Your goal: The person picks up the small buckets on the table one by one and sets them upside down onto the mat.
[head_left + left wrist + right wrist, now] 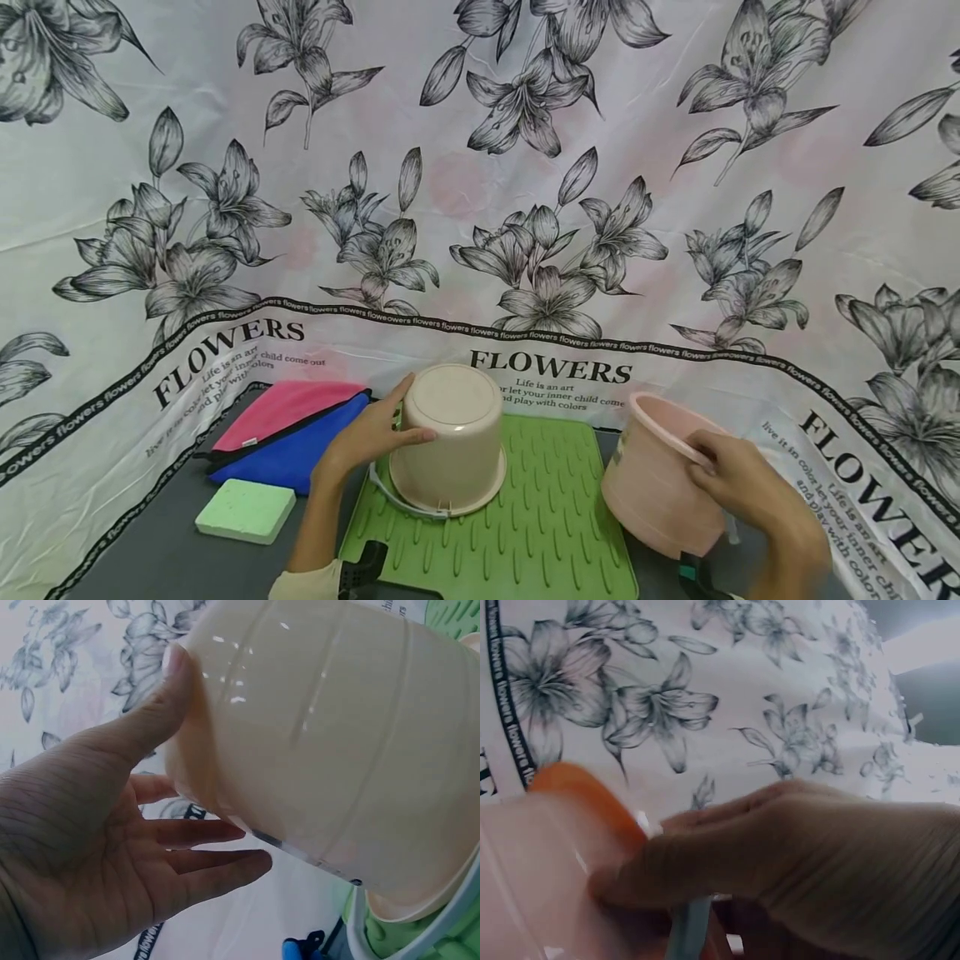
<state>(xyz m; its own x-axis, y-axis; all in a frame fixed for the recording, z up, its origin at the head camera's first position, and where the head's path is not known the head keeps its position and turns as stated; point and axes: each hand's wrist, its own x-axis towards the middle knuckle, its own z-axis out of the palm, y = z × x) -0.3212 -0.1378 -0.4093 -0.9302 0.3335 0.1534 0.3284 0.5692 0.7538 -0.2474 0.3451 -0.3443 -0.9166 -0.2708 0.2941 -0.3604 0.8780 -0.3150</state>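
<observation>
A cream bucket (450, 454) stands upside down on the green ridged mat (558, 508), its grey handle (401, 500) lying along the rim. My left hand (371, 437) is at its left side. In the left wrist view, the thumb (161, 705) touches the bucket wall while the other fingers are spread and loosely extended. To the right of the mat, my right hand (738, 475) grips the rim of a pink bucket (652, 483), which is tilted with its mouth up. The right wrist view is blurred, but the thumb (652, 877) lies against this bucket's outside.
On the left lies a pink and blue folded cloth or pouch (300, 442) with a dark edge. A pale green sponge-like block (246, 510) sits in front of it on the dark tabletop (180, 567). A white flower-printed sheet (420, 250) hangs behind and around the table.
</observation>
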